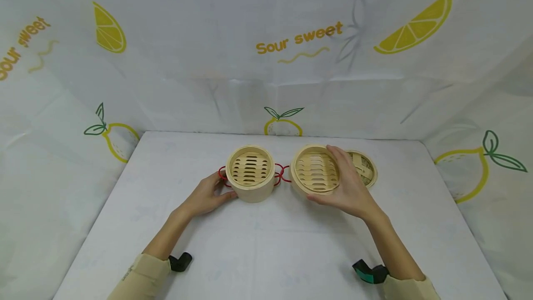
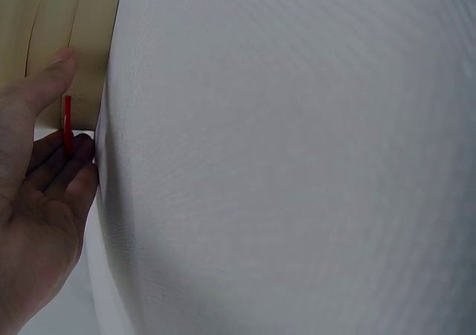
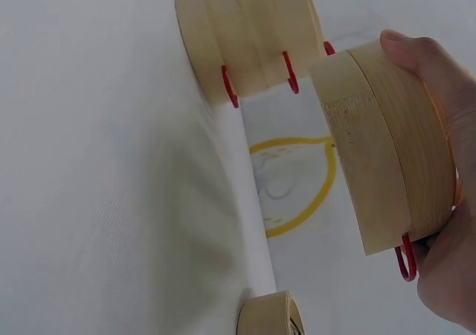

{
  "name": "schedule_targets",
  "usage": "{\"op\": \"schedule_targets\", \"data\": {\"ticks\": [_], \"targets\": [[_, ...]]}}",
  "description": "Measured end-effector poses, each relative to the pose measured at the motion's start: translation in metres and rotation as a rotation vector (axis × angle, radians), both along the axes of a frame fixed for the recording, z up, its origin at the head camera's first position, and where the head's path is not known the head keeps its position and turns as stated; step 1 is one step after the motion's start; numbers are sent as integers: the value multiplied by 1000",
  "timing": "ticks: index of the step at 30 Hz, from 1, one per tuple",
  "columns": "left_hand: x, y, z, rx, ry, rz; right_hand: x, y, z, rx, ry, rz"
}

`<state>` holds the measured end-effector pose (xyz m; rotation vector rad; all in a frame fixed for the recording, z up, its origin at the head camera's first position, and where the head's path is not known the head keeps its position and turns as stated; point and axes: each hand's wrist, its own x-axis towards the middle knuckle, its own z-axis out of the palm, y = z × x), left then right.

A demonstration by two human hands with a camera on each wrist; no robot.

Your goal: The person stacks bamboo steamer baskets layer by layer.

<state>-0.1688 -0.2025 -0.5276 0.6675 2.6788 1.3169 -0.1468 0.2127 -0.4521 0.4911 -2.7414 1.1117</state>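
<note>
A stacked bamboo steamer (image 1: 251, 193) with red side handles stands on the table, its slatted inside showing from above. My left hand (image 1: 208, 196) holds it at the left side; in the left wrist view the thumb lies on the wall and the fingers (image 2: 63, 175) curl by a red handle (image 2: 68, 123). To its right, my right hand (image 1: 351, 191) grips a second bamboo steamer basket (image 1: 300, 188) by the rim and wall. In the right wrist view this basket (image 3: 364, 141) is tilted and raised off the table, its red handle (image 3: 406, 259) near my palm.
Behind the right hand a woven bamboo lid (image 1: 368, 170) lies on the white table (image 1: 250, 253), partly hidden by the hand and basket. A white cloth backdrop (image 1: 187, 59) printed with lemons rises behind the table and along both sides.
</note>
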Motion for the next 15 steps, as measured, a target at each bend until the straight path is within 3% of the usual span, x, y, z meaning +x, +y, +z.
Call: {"op": "schedule_targets", "data": {"ticks": [15], "targets": [[0, 0, 1, -12, -10, 8, -5, -15, 11, -61, 27, -3]]}}
